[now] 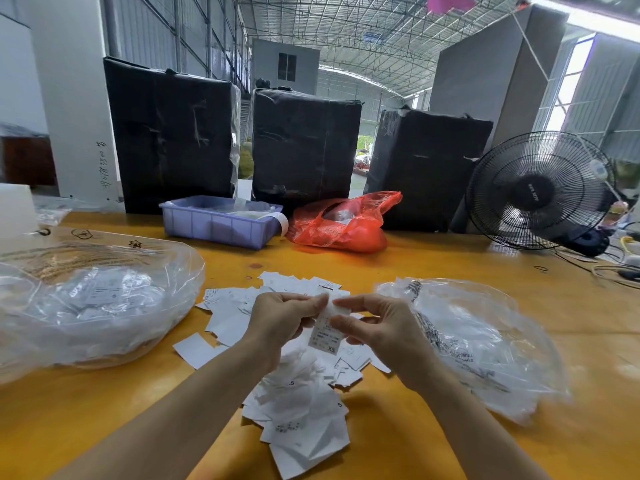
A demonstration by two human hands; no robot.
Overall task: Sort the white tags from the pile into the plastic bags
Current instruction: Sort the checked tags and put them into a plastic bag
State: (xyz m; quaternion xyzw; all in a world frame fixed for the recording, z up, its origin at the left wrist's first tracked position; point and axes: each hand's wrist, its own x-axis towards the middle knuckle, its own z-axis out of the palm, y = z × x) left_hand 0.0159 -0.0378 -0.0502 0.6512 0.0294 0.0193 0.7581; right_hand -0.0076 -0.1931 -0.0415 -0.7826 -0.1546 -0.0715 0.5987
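Note:
A loose pile of white tags lies on the yellow table in front of me. Above the pile, my left hand and my right hand both pinch one white tag printed with "XS"; it hangs between my fingertips. A clear plastic bag holding tags sits to the left of the pile. A second clear plastic bag with tags lies flatter to the right.
Behind the pile stand a lilac plastic tray and a red plastic bag. Three black-wrapped boxes line the table's far edge. A black fan stands at the right, with cables beside it.

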